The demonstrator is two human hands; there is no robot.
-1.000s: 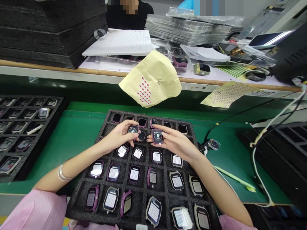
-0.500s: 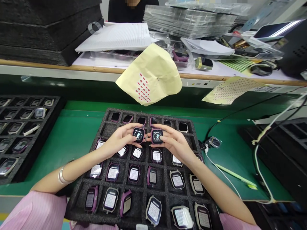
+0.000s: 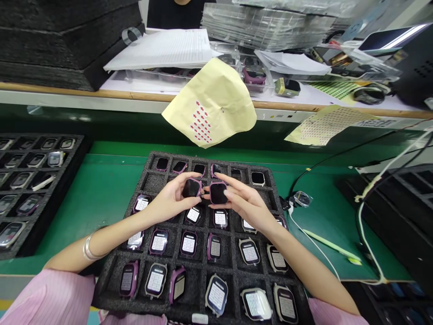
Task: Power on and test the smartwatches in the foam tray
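My left hand (image 3: 176,189) grips a purple smartwatch case (image 3: 191,188) by its edges, thumb below and fingers above. In my right hand (image 3: 241,196) is a second purple smartwatch case (image 3: 218,193), held the same way right beside the first. Both screens are dark and face up toward me. The two watches hang over the upper middle of a black foam tray (image 3: 154,183). Strapless watches fill many of its compartments, most of the nearer ones with lit white screens, such as a purple watch (image 3: 188,243). Those in the far row have dark screens.
Another foam tray of watches (image 3: 37,176) lies at left. At right are a green pen-like stick (image 3: 333,246), a white cable (image 3: 316,248) and black trays (image 3: 399,216). A shelf edge (image 3: 135,95) with a hanging yellow sheet (image 3: 213,106) crosses behind; a person sits beyond.
The screens of both held watches have gone from lit watch faces to dark. The left watch has tilted and moved slightly left; both hands keep their hold.
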